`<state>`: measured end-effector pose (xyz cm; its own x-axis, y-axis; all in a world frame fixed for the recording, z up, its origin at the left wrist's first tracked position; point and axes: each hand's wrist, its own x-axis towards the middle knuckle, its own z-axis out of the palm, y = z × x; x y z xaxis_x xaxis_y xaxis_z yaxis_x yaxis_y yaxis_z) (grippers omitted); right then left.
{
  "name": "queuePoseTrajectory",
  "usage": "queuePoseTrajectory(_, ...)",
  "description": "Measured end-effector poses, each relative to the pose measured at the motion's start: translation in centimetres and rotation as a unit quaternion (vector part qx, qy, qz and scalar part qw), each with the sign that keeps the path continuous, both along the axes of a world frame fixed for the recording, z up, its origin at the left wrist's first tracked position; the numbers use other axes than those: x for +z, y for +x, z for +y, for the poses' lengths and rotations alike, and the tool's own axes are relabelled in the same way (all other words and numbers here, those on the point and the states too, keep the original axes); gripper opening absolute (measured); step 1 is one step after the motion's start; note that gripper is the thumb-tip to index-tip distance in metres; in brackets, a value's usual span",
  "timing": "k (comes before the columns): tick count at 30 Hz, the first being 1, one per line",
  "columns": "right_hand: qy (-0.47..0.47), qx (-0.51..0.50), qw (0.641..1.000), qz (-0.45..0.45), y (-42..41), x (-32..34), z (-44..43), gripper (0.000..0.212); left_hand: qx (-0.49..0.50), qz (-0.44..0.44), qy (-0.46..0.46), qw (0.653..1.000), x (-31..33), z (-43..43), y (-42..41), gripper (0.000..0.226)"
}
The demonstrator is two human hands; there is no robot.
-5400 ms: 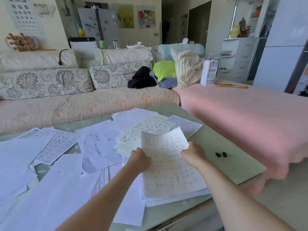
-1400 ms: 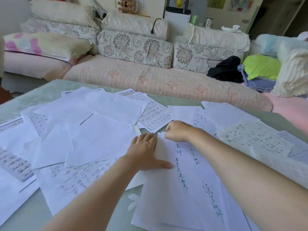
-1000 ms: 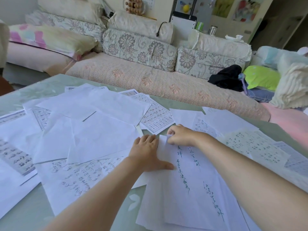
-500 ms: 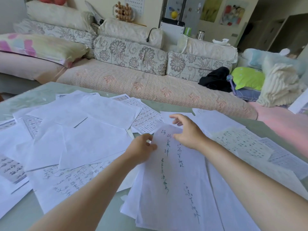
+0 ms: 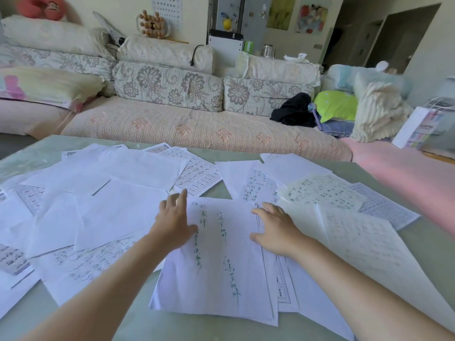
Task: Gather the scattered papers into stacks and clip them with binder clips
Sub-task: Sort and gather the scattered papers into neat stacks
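1. The table [image 5: 138,326] is covered almost from side to side. Only a strip of bare surface is left at the near edge, and that strip is best kept free for squaring a stack.
2. The scattered papers lie in two overlapping drifts, one to the left [image 5: 118,207] and one to the right [image 5: 325,193]. They are judged best drawn in a few at a time from the nearest drift, not swept together, so that no corners get folded under.
3. A near pile [image 5: 285,286] has been started between the forearms. Its sheets are fanned and askew, with lower edges showing past one another on the right. It should be aligned before more sheets are added.
4. The top sheet [image 5: 216,254], marked with green handwriting, lies on that pile and is tilted slightly against the table edge. It can serve as the guide to which the sheets below are matched.
5. The left hand [image 5: 174,222] lies flat at the sheet's left edge and the right hand [image 5: 275,232] at its right edge. On both, the fingers are spread and nothing is grasped. Light inward pressure from both sides is advised, and the pile can then be lifted and tapped on its long edge.
6. No binder clips can be seen here. One should be found before the pile is lifted, so that the squared edge is not lost.
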<state>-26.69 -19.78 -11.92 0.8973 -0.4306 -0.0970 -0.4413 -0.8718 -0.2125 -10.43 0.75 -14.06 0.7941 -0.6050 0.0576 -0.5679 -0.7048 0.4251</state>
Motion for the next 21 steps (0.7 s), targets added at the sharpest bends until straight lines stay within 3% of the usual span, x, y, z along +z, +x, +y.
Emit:
queuePoseTrajectory(2,0.000,0.048,0.998,-0.028,-0.7,0.7,1.2,0.065,-0.072,-0.075,0.001,0.995,0.5,0.5,-0.9,0.073)
queuePoseTrajectory(5,0.054,0.121,0.991,-0.001,-2.5,2.2,3.1,0.073,-0.218,-0.009,-0.015,0.976,1.7,1.4,-3.7,0.060)
queuePoseTrajectory(8,0.059,0.159,0.981,0.091,-4.6,3.0,4.2,0.099,-0.293,0.034,0.088,0.951,1.4,2.5,-6.9,0.086)
queuePoseTrajectory(10,0.042,0.171,0.975,0.138,-5.6,3.0,4.3,0.112,-0.289,-0.007,0.150,0.945,0.3,3.0,-7.6,0.106)
queuePoseTrajectory(12,0.037,0.170,0.972,0.155,-6.4,2.6,4.0,0.119,-0.267,-0.017,0.157,0.951,0.1,3.5,-7.6,0.114)
queuePoseTrajectory(18,0.008,0.195,0.977,0.088,-8.1,0.0,2.6,0.092,-0.289,-0.040,0.103,0.951,0.1,3.3,-8.3,0.081)
queuePoseTrajectory(21,-0.012,0.213,0.976,0.051,-8.5,-0.6,2.3,0.086,-0.297,-0.088,0.100,0.946,-0.3,2.8,-8.7,0.082)
